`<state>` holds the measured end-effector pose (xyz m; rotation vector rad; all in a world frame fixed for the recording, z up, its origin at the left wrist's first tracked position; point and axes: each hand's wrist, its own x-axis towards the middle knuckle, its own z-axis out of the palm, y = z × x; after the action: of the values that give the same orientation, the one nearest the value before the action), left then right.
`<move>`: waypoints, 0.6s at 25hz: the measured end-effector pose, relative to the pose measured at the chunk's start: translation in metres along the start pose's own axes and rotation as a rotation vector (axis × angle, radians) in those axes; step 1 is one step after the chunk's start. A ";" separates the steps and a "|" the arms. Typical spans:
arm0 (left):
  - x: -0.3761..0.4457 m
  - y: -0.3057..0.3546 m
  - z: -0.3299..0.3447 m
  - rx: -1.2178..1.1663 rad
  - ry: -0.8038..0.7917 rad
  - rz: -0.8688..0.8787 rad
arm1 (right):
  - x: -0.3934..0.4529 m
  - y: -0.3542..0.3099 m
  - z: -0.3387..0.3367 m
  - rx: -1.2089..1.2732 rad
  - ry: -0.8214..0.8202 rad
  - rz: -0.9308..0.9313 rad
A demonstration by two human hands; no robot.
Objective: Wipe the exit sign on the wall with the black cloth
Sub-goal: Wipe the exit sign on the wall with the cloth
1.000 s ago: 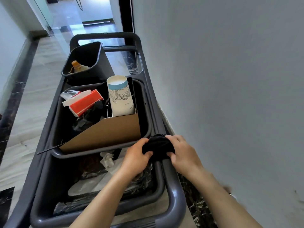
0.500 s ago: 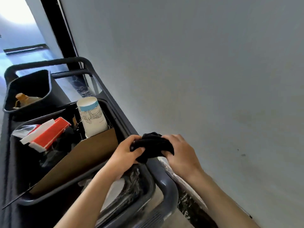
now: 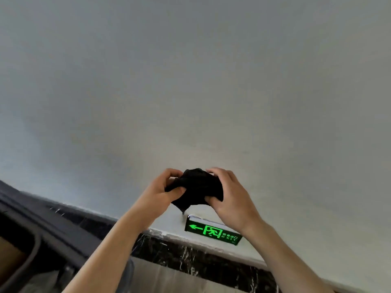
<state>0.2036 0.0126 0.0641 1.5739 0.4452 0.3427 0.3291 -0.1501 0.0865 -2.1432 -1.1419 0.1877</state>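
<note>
Both hands' fingers (image 3: 173, 190) tight round black cloth (image 3: 195, 188), bunched betw. them, above exit sign (image 3: 212, 231).

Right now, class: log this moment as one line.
left hand: holding black cloth | right hand: holding cloth | exit sign: not yet touched

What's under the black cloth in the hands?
Below the black cloth, low on the wall, glows the green exit sign. The right hand covers the sign's upper right part.
</note>
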 end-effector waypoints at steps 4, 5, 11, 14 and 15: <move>0.025 0.008 0.077 -0.130 -0.077 -0.033 | -0.024 0.053 -0.045 0.035 -0.003 0.110; 0.029 0.009 0.094 -0.166 -0.099 -0.046 | -0.029 0.065 -0.055 0.040 -0.005 0.117; 0.044 0.011 0.159 -0.179 -0.087 -0.053 | -0.040 0.116 -0.094 0.052 -0.013 0.075; 0.047 0.009 0.175 -0.154 -0.071 -0.055 | -0.037 0.127 -0.099 0.041 -0.040 0.053; 0.049 0.006 0.177 -0.147 -0.069 -0.057 | -0.035 0.130 -0.099 0.034 -0.037 0.050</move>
<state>0.3314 -0.1194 0.0583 1.4228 0.4012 0.2706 0.4377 -0.2761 0.0720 -2.1477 -1.0986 0.2687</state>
